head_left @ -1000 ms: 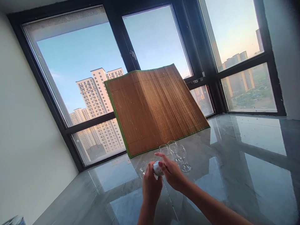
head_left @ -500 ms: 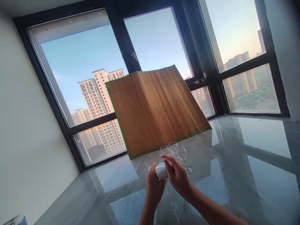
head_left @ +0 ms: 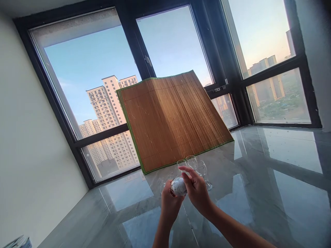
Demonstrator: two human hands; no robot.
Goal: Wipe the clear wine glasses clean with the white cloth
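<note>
Both of my hands are together over the grey floor, around a rounded, silvery-white object [head_left: 178, 186], whose exact kind I cannot make out. My left hand [head_left: 171, 203] is wrapped round its left and lower side. At its right end is my right hand [head_left: 198, 193], fingers curled, thumb against the object; the palm side is hidden. Just beyond stand three clear stemmed glasses: a left one [head_left: 181, 162], a back one [head_left: 191, 159] and a right one [head_left: 201, 167]. My hands partly cover them. A curved clear edge [head_left: 162, 188] shows beside my left hand.
A brown bamboo mat [head_left: 173, 120] with green edging leans against the dark window frame [head_left: 129, 34] behind the glasses. The glossy tiled floor [head_left: 258, 193] reflects the windows. A white wall [head_left: 38, 137] rises at left. The top of a can [head_left: 19, 241] shows at the lower left.
The held object has turned slightly, and my right hand has shifted a little to the right on it. The view has moved slightly; glasses and mat stand as before.
</note>
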